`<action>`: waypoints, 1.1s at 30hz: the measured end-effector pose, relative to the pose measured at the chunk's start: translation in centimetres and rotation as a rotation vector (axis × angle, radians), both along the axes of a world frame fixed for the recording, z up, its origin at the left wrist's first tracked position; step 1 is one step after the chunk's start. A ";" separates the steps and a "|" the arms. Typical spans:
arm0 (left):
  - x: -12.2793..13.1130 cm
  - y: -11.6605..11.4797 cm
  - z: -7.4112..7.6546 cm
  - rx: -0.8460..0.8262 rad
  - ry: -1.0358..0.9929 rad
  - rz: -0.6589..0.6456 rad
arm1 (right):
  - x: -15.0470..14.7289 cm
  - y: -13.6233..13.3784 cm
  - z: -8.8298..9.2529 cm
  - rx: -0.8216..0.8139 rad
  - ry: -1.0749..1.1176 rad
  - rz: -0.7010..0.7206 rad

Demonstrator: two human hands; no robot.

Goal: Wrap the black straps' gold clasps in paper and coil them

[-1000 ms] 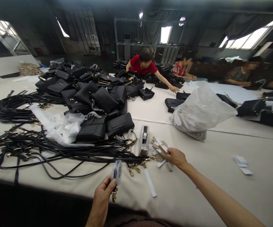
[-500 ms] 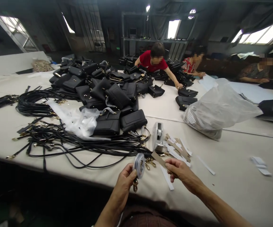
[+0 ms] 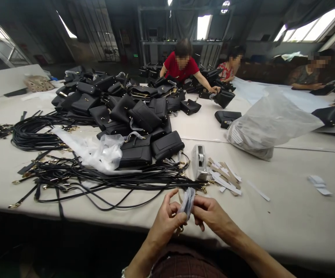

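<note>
Near the table's front edge my left hand [image 3: 167, 218] grips a coiled strap [image 3: 187, 202] wrapped in clear plastic, with a gold clasp [image 3: 180, 230] hanging below it. My right hand [image 3: 210, 212] is closed at the coil's right side. A brown paper strip [image 3: 180, 196] shows between the left fingers and the coil; its other end is hidden. Just beyond the hands stand a grey tape dispenser [image 3: 199, 162] and a pile of brown and white strips [image 3: 225, 177]. Long black straps [image 3: 112, 179] with gold clasps lie to the left.
Many black bags [image 3: 144, 116] are heaped mid-table, with crumpled white plastic [image 3: 103, 152] before them. A translucent bag [image 3: 271, 123] stands at the right. Across the table, a person in red [image 3: 181, 67] holds a black bag [image 3: 224, 98]; other people sit farther right.
My hands have come together, and the brown strip has moved from beside the coil to against it. The person in red has lifted a black bag. The view has shifted slightly.
</note>
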State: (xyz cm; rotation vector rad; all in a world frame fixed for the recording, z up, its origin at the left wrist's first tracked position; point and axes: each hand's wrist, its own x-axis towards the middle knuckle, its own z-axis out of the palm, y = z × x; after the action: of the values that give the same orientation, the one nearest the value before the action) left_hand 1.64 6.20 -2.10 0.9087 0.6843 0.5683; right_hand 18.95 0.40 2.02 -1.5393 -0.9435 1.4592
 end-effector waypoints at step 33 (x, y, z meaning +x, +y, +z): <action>-1.5 0.4 1.1 0.158 0.192 -0.106 | -5.1 -2.7 -3.1 0.047 0.216 -0.312</action>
State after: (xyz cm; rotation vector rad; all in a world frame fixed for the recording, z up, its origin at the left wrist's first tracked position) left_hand 0.16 6.60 -0.97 1.1508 0.7666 0.4480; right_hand 13.83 -2.35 -1.11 -1.3901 -0.5772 1.3361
